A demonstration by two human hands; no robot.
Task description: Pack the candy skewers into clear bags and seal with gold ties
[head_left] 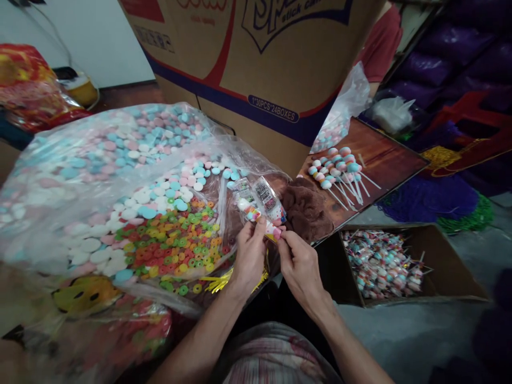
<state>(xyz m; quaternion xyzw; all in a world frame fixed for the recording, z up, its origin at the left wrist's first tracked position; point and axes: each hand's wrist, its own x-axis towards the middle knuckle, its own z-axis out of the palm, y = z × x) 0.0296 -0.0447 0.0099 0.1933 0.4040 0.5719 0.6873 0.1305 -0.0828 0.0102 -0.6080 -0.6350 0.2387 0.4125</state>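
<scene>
- Small wrapper (pixel 273 231), clear with colourful print, is at the middle of the scene, between both hands: the left hand's (pixel 250 258) fingers pinch its left side, the right hand's (pixel 299 261) fingers its right end.
- Done, judging by the shine: a heap of wrapped stick candies (pixel 380 264) in the cardboard box (pixel 448 261), near right.
- Remaining, by the same judgement: bare stick candies (pixel 334 168) on the counter (pixel 390 152), far right; printed packets (pixel 265 194) just beyond the hands; loose ring candies (pixel 172 240) and round candies (pixel 132 146) at left.
- Fingers cover much of the wrapper; whether it holds a candy, I cannot tell.
- The large carton (pixel 256 80) hides the far side; another person's sleeve (pixel 384 40) is cut off.
</scene>
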